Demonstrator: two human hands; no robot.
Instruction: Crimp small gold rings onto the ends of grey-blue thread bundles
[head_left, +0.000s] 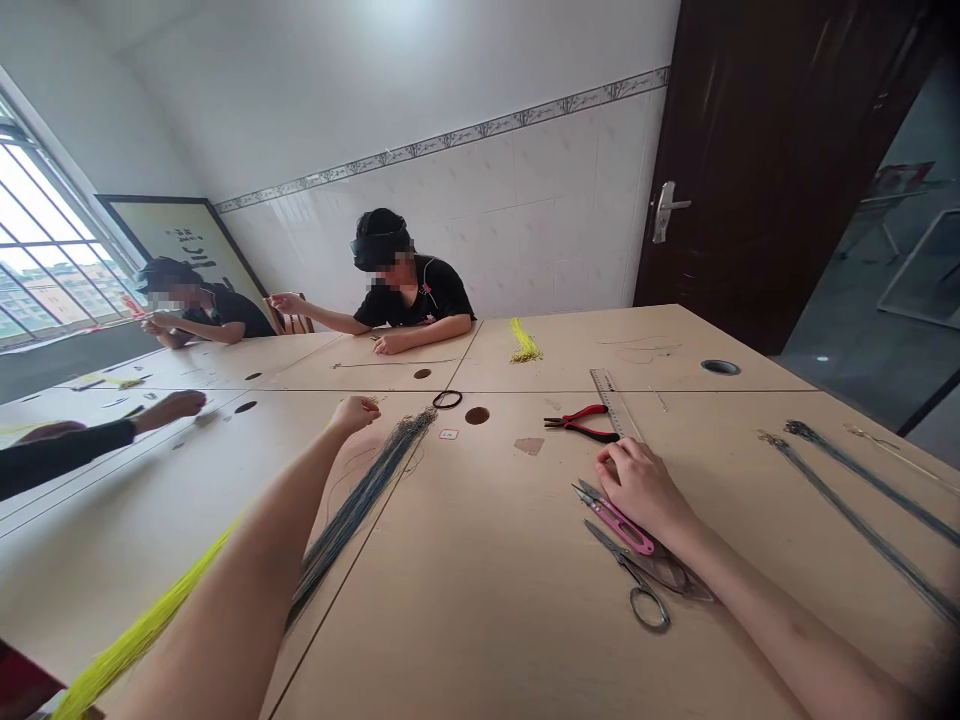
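My left hand (354, 415) is stretched far out over the table, its fingers pinched together; a tiny yellowish bit shows at the fingertips, too small to name. Beneath that arm, a bundle of dark grey-blue cords (367, 490) lies lengthwise, and yellow cords (161, 620) run along the arm's left side. My right hand (637, 485) rests low at the tabletop with curled fingers; whatever they hold, if anything, is hidden. Pink thread snips (619, 522) lie just beside it, with metal scissors (634, 575) nearer me. Beyond are red-handled pliers (589, 422) and a clear ruler (613, 400).
Two people sit across the table (487, 600); another person's dark sleeve (67, 455) reaches in from the left. More grey-blue cords (847, 510) lie right. A yellow cord bundle (525, 342), a black ring (448, 399) and cable holes (477, 416) are farther back.
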